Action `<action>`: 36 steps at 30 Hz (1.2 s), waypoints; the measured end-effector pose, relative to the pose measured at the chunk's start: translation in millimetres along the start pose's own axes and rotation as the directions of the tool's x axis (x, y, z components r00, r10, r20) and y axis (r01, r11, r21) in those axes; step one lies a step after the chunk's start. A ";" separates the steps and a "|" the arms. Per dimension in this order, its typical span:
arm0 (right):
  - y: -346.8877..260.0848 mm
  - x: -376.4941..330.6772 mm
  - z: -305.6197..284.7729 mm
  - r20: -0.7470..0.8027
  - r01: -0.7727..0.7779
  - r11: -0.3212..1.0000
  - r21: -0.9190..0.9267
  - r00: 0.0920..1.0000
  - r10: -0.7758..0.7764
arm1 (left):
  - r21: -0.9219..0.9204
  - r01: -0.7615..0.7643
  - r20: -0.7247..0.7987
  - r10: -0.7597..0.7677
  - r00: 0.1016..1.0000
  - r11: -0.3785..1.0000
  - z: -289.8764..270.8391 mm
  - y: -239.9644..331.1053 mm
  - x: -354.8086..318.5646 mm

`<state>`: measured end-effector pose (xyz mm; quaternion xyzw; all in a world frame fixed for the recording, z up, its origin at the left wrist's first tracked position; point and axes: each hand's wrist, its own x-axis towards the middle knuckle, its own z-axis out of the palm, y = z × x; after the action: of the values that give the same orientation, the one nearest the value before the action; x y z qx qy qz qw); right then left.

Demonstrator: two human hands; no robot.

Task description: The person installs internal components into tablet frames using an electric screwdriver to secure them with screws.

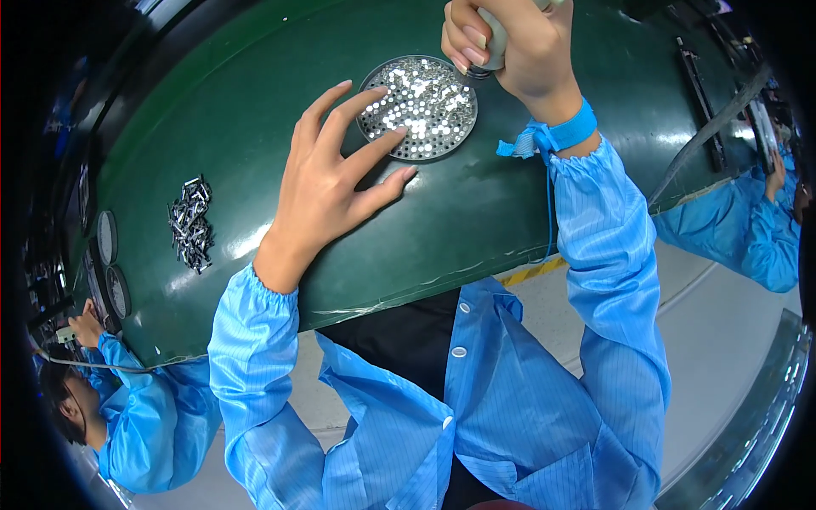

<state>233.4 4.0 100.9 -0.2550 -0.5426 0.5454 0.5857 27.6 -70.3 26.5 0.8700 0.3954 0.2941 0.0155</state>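
Left fingers (pixel 374 153) spread empty over the tray (pixel 418 156), right fingers (pixel 466 34) clasping a tool (pixel 497 38) beside it: a slip could scatter parts (pixel 425 95).

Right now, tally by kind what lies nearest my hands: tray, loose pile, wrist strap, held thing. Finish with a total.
Round tray, at the left hand: 1
Pile of small dark parts: 1
Blue wrist strap: 1
Pale object, in the right hand: 1
Total: 4
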 end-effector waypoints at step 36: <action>4.4 0.7 -3.3 0.014 -0.019 0.999 0.037 1.000 0.019 | 0.009 -0.029 -0.074 0.029 0.997 1.000 -4.6 -9.7 0.4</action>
<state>234.7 6.9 96.2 -0.2455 -0.5341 0.5626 0.5814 18.9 -64.2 28.0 0.8642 0.3841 0.3248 -0.0068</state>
